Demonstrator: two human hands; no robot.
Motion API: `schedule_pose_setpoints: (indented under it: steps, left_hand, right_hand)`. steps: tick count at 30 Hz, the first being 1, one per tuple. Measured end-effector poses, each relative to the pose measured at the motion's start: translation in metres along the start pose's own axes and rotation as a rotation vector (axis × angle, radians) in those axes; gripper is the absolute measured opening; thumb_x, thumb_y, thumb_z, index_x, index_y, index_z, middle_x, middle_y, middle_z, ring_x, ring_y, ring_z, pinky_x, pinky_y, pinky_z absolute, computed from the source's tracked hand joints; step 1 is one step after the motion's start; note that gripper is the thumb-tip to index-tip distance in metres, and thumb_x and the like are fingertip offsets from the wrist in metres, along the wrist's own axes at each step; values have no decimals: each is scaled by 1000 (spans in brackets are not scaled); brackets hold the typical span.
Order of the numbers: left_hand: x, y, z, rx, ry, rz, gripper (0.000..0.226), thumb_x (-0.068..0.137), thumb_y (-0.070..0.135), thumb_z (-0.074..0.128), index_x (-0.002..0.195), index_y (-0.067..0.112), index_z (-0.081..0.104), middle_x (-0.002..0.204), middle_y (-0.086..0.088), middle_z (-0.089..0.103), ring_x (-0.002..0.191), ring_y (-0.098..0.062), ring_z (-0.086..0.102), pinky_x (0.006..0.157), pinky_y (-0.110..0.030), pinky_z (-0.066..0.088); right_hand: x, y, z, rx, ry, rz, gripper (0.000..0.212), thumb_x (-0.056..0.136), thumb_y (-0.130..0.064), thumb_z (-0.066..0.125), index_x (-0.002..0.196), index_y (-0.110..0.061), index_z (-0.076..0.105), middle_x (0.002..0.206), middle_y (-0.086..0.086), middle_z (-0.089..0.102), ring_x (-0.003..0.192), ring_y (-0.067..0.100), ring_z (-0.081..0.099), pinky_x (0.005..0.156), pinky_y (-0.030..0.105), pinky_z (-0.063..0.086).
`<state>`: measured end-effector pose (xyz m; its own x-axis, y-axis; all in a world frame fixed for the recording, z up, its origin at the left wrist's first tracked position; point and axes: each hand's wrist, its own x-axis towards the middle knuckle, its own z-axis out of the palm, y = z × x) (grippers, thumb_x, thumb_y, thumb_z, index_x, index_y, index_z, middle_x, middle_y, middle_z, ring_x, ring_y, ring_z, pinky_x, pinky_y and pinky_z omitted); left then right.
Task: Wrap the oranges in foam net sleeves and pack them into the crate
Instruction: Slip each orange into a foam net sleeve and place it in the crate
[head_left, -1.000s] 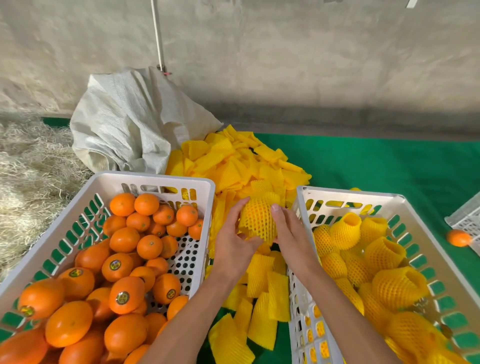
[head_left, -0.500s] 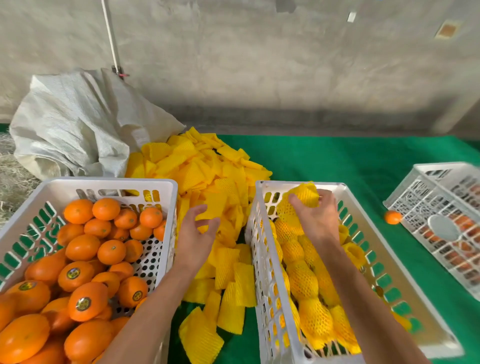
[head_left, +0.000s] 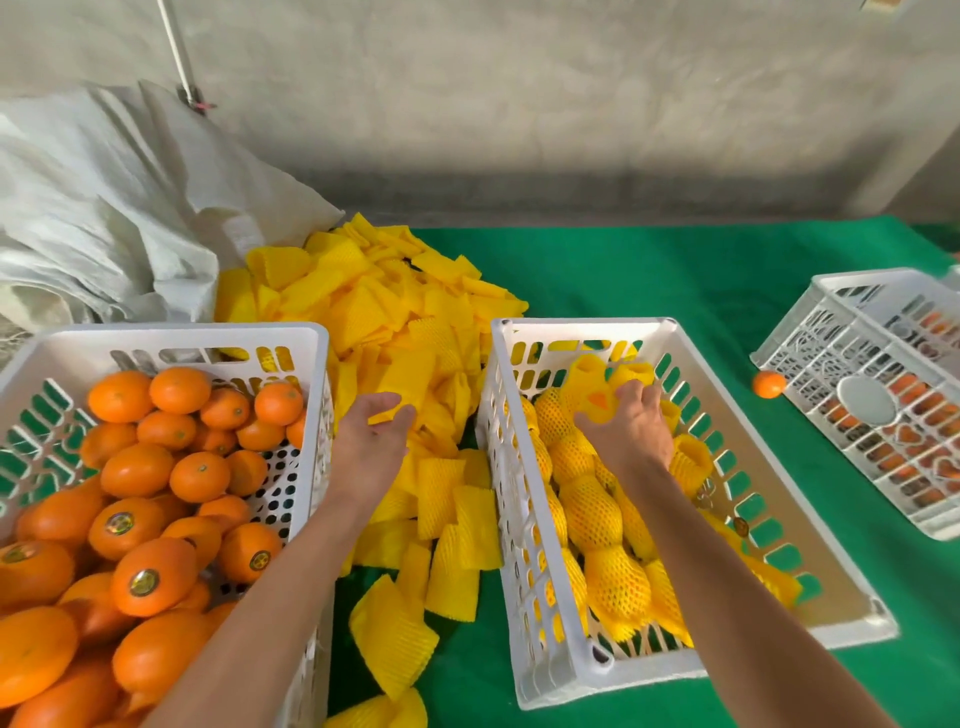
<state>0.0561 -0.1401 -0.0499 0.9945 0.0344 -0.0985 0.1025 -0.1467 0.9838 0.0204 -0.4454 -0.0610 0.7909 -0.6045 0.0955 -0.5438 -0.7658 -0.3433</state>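
Nearest us, at seven o'clock, the left crate (head_left: 311, 343) is heaped with bare oranges (head_left: 150, 577). At five o'clock the packing crate (head_left: 550, 649) holds rows of wrapped oranges (head_left: 589, 512) along its left side.

Between the crates, our left hand (head_left: 371, 444) hovers over the pile of foam net sleeves (head_left: 395, 322), fingers straight and relaxed, gripping nothing. At one o'clock our right hand (head_left: 631, 431) is down inside the packing crate, fingers curled over the newest sleeved orange (head_left: 597, 402) at the far end of the rows.

A second ago both hands were stretching that sleeve around the fruit above the pile. Half a second ago the right hand was carrying it over the crate's rim. Now it sits low among the others, so we judge this orange as good as packed, with release the only thing left. The left hand has let go and drifted towards the loose sleeves, probably lining up the next one.

Farther off, at two o'clock, a stray orange (head_left: 770, 383) lies on the green cloth (head_left: 623, 275) beside a tipped crate (head_left: 883, 415). At ten o'clock a white sack (head_left: 104, 218) slumps against the wall.
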Motion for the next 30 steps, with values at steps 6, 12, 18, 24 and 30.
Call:
schedule_pose_setpoints:
  steps: [6, 12, 18, 24, 30]
  left_hand:
    - [-4, 3, 2, 38, -43, -14, 24, 99, 29, 68, 120, 16, 66, 104, 17, 62, 99, -20, 67, 86, -53, 60]
    - [-7, 18, -11, -26, 0, 79, 18, 102, 21, 65, 116, 11, 68, 118, -6, 70, 105, -25, 68, 84, -44, 62]
    - [5, 29, -55, 168, 115, 277, 12, 102, 23, 63, 105, 14, 71, 101, 5, 72, 96, -11, 67, 77, -25, 52]
    - [18, -5, -133, 749, 113, 37, 22, 99, 8, 54, 115, 6, 69, 116, -12, 70, 111, -33, 63, 89, -42, 54]
    - [13, -52, -195, 1248, -352, -410, 32, 93, 33, 62, 119, 15, 62, 99, 1, 54, 81, -18, 51, 56, -23, 34]
  right_hand:
    - [3, 6, 9, -259, -60, -18, 97, 81, -74, 66, 150, -13, 37, 154, 12, 41, 142, 35, 37, 116, 48, 31]
    - [-7, -12, -4, -240, -37, -20, 90, 86, -76, 56, 147, -11, 43, 154, 16, 41, 144, 37, 34, 118, 50, 26]
    - [-31, -82, -27, 311, 235, -321, 50, 90, -48, 72, 121, -10, 64, 125, 13, 63, 121, 34, 54, 102, 50, 43]
    - [-76, -158, -10, 608, 42, -501, 34, 97, -35, 66, 122, -12, 62, 125, 5, 61, 115, 23, 58, 95, 43, 50]
    - [-95, -170, 19, 601, -297, -738, 19, 100, -31, 62, 117, -22, 63, 119, -9, 63, 107, 7, 59, 88, 35, 53]
